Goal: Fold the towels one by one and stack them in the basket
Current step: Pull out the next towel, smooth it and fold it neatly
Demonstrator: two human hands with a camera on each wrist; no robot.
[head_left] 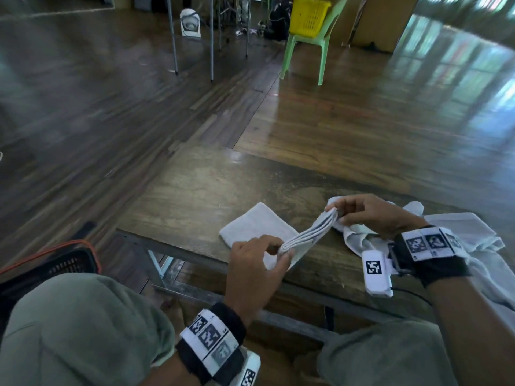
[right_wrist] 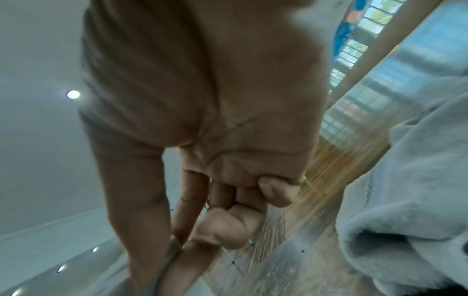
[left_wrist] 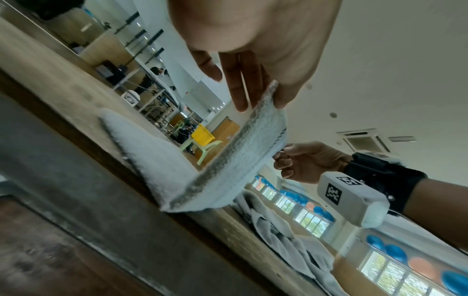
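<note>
A white towel [head_left: 257,227], folded into several layers, lies partly on the wooden table [head_left: 195,196]. Its right side is lifted as a stacked edge between my hands. My left hand [head_left: 281,250] pinches the near end of that edge with thumb and fingers. At the far end, my right hand [head_left: 338,213] pinches it too. The left wrist view shows the towel [left_wrist: 240,160] hanging from my left hand [left_wrist: 255,100] across to my right hand [left_wrist: 291,160]. In the right wrist view my right hand [right_wrist: 177,246] grips a thin towel edge [right_wrist: 164,266]. A black basket [head_left: 64,263] with an orange rim sits on the floor at my left knee.
A heap of unfolded white towels [head_left: 462,238] lies on the table's right side, under my right wrist. Beyond the table is wooden floor, with metal table legs [head_left: 172,37] and a green chair [head_left: 309,45] carrying a yellow basket [head_left: 308,15] far off.
</note>
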